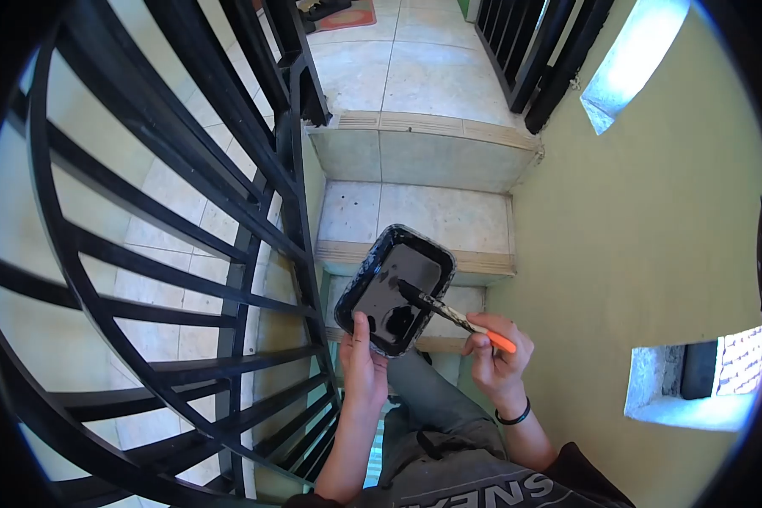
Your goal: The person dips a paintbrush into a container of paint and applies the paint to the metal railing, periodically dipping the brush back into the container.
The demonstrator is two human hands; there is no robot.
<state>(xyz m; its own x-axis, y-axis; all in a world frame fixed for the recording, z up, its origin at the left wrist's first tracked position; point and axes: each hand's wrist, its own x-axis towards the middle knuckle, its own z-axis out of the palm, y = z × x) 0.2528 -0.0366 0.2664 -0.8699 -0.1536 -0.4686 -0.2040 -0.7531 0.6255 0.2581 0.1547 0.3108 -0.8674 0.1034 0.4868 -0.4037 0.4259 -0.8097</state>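
A black rectangular paint tray (421,245) with dark paint in it is tilted in front of me over the stairs. My left hand (363,366) grips its near left corner, with the thumb over the rim and the other fingers mostly hidden beneath. In my right hand (501,354) is a paintbrush (455,317) with an orange handle end, pinched between thumb and fingers. The brush's dark tip reaches into the tray, at the paint. Dark smears cover part of the brush's handle.
A black metal railing (157,360) curves along the left side. Tiled steps (415,212) rise ahead to a landing (389,63) with a red mat (351,15). On the right stands a pale green wall (584,254) with small window openings (652,411). Another black railing (516,51) is at the upper right.
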